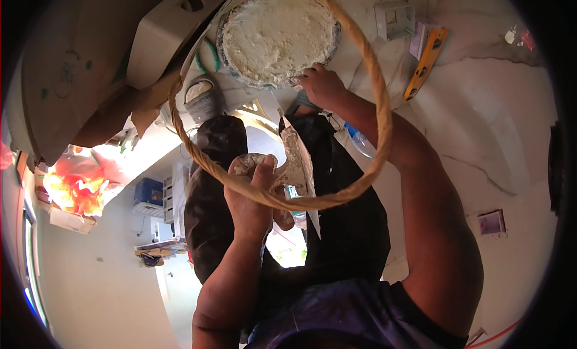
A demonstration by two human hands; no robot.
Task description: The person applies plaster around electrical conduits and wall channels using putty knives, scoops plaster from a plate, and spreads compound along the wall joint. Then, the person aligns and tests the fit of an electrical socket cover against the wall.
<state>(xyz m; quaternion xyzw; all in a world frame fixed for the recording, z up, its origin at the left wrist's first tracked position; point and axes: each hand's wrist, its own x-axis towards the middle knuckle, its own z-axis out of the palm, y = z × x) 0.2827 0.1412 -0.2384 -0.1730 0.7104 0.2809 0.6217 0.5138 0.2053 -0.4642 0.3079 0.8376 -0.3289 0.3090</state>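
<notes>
The left hand [252, 195] is clamped on the handle of a plastering trowel [299, 162], whose blade is smeared with white plaster but carries no fresh heap. The right hand [321, 84] grips the rim of a round pan of plaster [277, 36], which looks nearly full, so little seems used so far. A rope loop [380, 90] hangs just before the camera. An orange spirit level [425, 63] lies beyond.
</notes>
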